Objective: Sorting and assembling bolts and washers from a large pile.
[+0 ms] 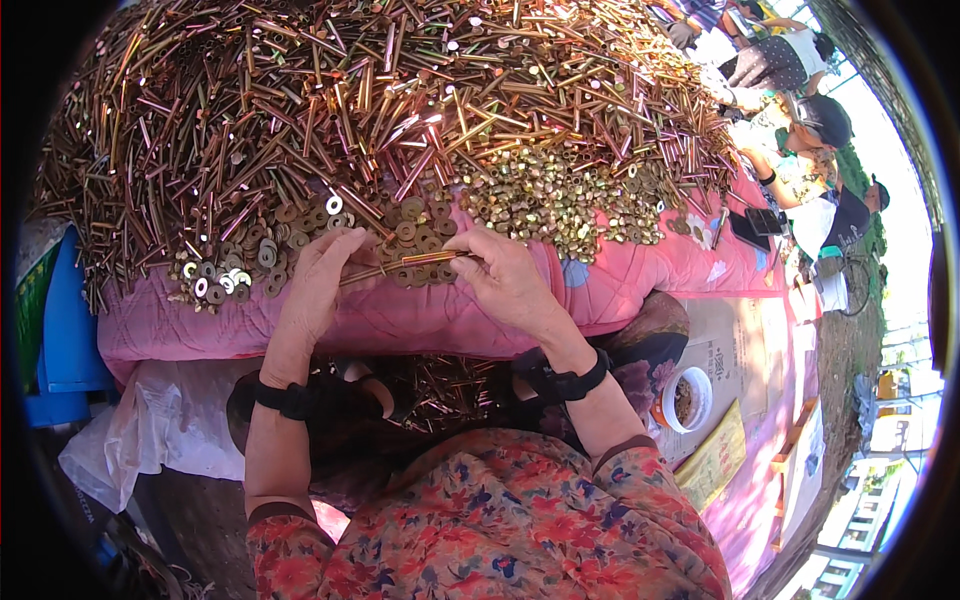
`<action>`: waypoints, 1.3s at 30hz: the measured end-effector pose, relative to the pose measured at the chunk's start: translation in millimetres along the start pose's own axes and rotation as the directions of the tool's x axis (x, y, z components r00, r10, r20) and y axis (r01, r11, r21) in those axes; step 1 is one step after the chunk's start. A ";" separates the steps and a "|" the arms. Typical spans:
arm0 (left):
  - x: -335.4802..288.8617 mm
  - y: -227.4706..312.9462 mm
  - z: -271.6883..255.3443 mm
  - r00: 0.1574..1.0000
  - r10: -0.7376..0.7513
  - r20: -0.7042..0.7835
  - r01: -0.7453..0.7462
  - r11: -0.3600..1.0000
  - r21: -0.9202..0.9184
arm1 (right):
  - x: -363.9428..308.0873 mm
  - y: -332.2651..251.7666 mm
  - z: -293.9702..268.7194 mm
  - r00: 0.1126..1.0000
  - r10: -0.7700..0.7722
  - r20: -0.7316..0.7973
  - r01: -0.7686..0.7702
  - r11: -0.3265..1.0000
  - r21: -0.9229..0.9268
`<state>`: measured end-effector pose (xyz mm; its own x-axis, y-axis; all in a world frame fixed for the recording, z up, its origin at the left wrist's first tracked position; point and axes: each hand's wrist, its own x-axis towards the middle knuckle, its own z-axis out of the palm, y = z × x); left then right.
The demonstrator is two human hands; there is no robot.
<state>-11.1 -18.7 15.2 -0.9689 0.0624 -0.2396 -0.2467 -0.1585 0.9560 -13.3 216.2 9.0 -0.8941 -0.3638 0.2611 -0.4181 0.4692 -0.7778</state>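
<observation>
- Head view: held a long brass-coloured bolt [405, 264] between both hands, just above the near edge of the pink cloth [400, 320] covering the table.
- Lay almost level, long axis running left to right, with the right end slightly higher.
- Left hand [318, 275] closed around the left end of the bolt, fingers [345, 245] curled over it.
- Right hand [500, 275] pinched the right end, fingertips [462, 250] closed on the shaft; could not tell if a washer or nut sat there.
- Both hands equally near, one at each end.
- Just beyond the fingers, toward the far edge: flat washers [260, 250] at left and middle, small nuts [560, 200] at right.
- Further back, a big heap of long bolts [400, 90] filling the far side.
- Below the near edge, between the forearms: a dark container with more bolts [430, 385].
</observation>
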 end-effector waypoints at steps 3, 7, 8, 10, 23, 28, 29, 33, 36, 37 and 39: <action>-3.9 8.7 1.0 0.981 -0.195 -0.022 0.195 0.981 0.007 | -3.6 2.1 -0.6 0.983 0.107 0.148 -0.135 0.971 0.196; -3.9 11.1 4.4 0.963 -0.269 0.012 0.269 0.963 0.018 | -6.3 6.7 -1.1 0.993 0.037 0.114 -0.066 0.962 0.265; -4.0 9.6 5.9 0.963 -0.270 0.011 0.270 0.963 0.018 | -6.4 4.9 -0.9 0.990 0.033 0.137 -0.067 0.965 0.253; -3.9 4.9 12.2 0.957 -0.280 0.077 0.276 0.960 0.049 | -5.4 -3.3 6.0 0.982 0.006 0.188 -0.033 0.990 0.139; 9.8 -10.9 8.9 1.000 -0.016 0.000 0.016 0.999 -0.028 | 39.8 30.8 12.1 0.972 -0.135 -0.190 -0.050 0.677 -0.734; 9.8 -10.7 7.0 0.997 -0.002 -0.082 -0.002 0.999 -0.041 | 40.6 28.5 18.1 0.971 -0.157 -0.181 -0.022 0.695 -0.719; 10.5 -11.1 6.7 0.995 -0.004 -0.104 0.000 0.999 -0.043 | 39.6 22.9 18.9 0.972 -0.161 -0.173 -0.013 0.695 -0.718; 9.3 -9.1 7.6 0.994 -0.039 -0.106 0.029 0.995 -0.094 | 29.4 0.1 18.5 0.966 0.103 -0.237 -0.123 0.990 -0.074; 5.7 -4.2 8.3 0.996 -0.060 -0.073 0.051 0.991 -0.121 | 21.8 -10.4 19.0 0.958 0.281 -0.056 -0.219 0.844 0.489; 4.0 -1.8 8.7 0.995 -0.084 -0.054 0.074 0.985 -0.154 | 20.1 -13.1 20.1 0.924 0.376 0.068 -0.317 0.654 0.687; 2.0 1.0 11.1 0.994 -0.106 -0.034 0.098 0.977 -0.188 | 18.3 -14.2 23.9 0.940 0.339 0.041 -0.259 0.631 0.731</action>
<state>-13.0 -7.8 17.5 -0.9376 0.0457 -0.3448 -0.3396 -0.3344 0.8791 -19.9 183.6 11.2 -0.9755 -0.2162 -0.0416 0.0855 -0.1977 -0.9765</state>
